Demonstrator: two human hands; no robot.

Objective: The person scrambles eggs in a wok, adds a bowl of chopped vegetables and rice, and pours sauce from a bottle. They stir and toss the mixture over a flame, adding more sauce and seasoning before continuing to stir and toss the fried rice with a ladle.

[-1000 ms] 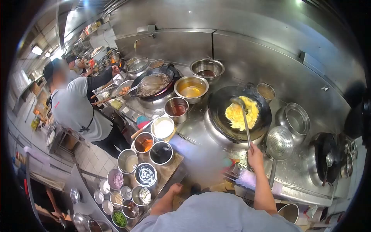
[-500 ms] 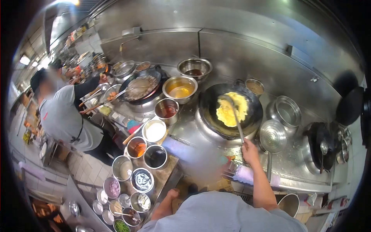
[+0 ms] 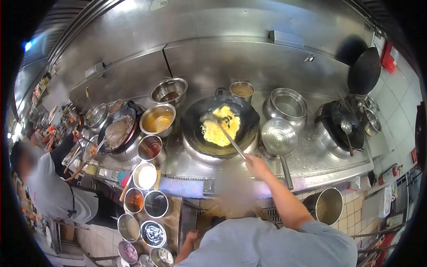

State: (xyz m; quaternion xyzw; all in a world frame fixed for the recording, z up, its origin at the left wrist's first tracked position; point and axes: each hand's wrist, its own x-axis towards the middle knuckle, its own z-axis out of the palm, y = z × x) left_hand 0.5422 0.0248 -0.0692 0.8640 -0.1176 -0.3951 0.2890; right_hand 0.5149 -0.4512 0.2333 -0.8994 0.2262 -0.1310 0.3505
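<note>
My right hand (image 3: 257, 167) is closed round the handle of a long metal ladle (image 3: 230, 139). The ladle's head rests among yellow cooked egg (image 3: 219, 135) in a large black wok (image 3: 246, 120). Down by my left side, my left hand (image 3: 192, 236) is closed with its fingers curled, next to the counter with the seasoning pots. Whatever it may hold is hidden. Just right of the wok lies a perforated strainer (image 3: 279, 136), its handle pointing toward me.
Left of the wok stand a bowl of yellow liquid (image 3: 157, 119) and a pot of red sauce (image 3: 150, 149). Several seasoning pots line the left counter, including a white one (image 3: 145, 176). Another person (image 3: 62, 182) works at a second wok (image 3: 120, 131). A spare wok (image 3: 336, 127) sits right.
My view has turned to the right, so the stove appears shifted left. The ladle's head has moved within the wok, and the egg lies in a different shape. My right hand keeps its grip.
</note>
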